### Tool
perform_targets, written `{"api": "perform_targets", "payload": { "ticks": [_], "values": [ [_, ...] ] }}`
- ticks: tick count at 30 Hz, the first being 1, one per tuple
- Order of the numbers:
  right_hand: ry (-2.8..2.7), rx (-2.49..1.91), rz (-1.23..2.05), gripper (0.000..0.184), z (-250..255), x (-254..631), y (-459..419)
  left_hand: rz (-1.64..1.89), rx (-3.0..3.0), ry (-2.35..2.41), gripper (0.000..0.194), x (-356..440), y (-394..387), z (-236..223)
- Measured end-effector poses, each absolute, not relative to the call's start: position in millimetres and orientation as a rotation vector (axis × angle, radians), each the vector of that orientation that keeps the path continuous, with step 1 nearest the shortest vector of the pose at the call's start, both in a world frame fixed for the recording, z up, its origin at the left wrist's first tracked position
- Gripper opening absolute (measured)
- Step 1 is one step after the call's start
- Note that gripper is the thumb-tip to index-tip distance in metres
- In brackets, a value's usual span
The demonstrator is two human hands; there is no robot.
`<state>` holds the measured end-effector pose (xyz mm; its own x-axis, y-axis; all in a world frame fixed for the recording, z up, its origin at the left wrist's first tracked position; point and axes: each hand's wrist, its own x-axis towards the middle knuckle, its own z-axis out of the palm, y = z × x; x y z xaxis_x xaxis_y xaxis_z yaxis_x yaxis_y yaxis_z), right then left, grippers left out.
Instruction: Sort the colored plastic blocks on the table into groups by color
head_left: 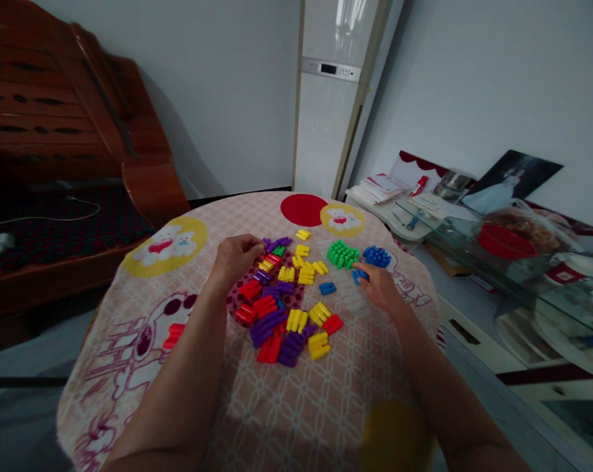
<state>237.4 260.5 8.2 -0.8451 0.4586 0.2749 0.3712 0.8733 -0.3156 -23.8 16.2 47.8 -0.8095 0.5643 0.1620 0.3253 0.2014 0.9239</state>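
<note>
My right hand (pixel 379 286) closes its fingertips on a blue plastic block (pixel 360 276) made of joined rods. It is just in front of a group of blue blocks (pixel 377 256), with a group of green blocks (pixel 343 254) to their left. Another blue block (pixel 327 288) lies alone to the left of this hand. At the far left of the mixed pile, my left hand (pixel 236 257) has its fingers pinched together beside purple blocks (pixel 278 244); what they hold, if anything, is hidden. Yellow blocks (pixel 306 276), red blocks (pixel 265 306) and more purple blocks (pixel 268 327) lie scattered between my hands.
A patterned cloth covers the round table (pixel 335 406). Red blocks (pixel 173 335) lie partly behind my left forearm. To the right stands a glass-topped cabinet (pixel 473 249) with papers, a red bowl (pixel 506 241) and bags. A wooden bench (pixel 143 164) is at the left.
</note>
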Motion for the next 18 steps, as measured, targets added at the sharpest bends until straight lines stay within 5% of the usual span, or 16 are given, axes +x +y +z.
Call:
{"api": "perform_targets", "payload": {
  "ticks": [6, 18],
  "values": [
    [-2.711, -0.81, 0.247, 0.022, 4, 262, 286, 1.664, 0.885, 2.257, 0.021, -29, 15, 43],
    [-2.639, -0.968, -0.076, 0.023, 24, 252, 317, 1.625, 0.912, 2.31, 0.023, -32, 12, 43]
  ]
}}
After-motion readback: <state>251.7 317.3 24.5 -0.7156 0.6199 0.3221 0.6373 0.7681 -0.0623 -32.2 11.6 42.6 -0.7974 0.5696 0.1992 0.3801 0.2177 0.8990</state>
